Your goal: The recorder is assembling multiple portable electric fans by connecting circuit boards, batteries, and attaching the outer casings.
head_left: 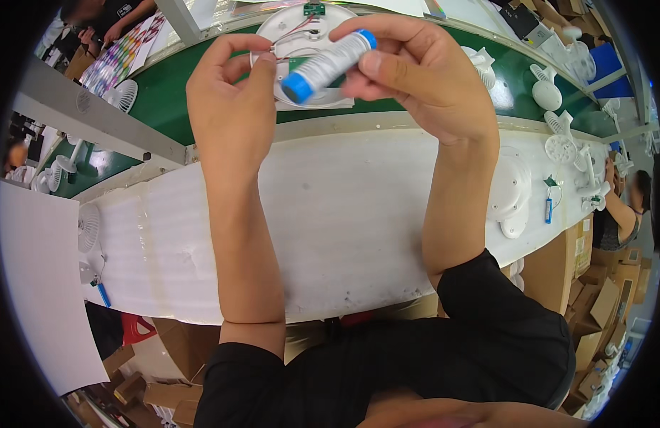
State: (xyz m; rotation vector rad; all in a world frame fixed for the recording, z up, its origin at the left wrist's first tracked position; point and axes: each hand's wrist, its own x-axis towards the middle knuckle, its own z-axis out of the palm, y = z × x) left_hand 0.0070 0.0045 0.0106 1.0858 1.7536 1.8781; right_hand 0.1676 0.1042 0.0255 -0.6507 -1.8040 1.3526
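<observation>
My right hand [433, 78] is closed around a cylindrical battery [330, 65] with blue ends and a white printed wrap, held tilted above the far bench. My left hand [234, 100] pinches thin wires [291, 36] near the battery's left side; its fingertips partly hide their ends. Under both hands lies a round white plastic housing [276, 25], partly covered by the battery and fingers. A small green circuit board [314, 9] sits at its far edge, with red wires running from it.
A white foam-covered table [344, 214] spans the front, beside a green bench [169, 107]. White fan parts [512, 189] and a blue battery with wires [549, 210] lie at right. Another blue battery [103, 294] lies at left. A metal post [102, 107] stands left; a co-worker [622, 207] is far right.
</observation>
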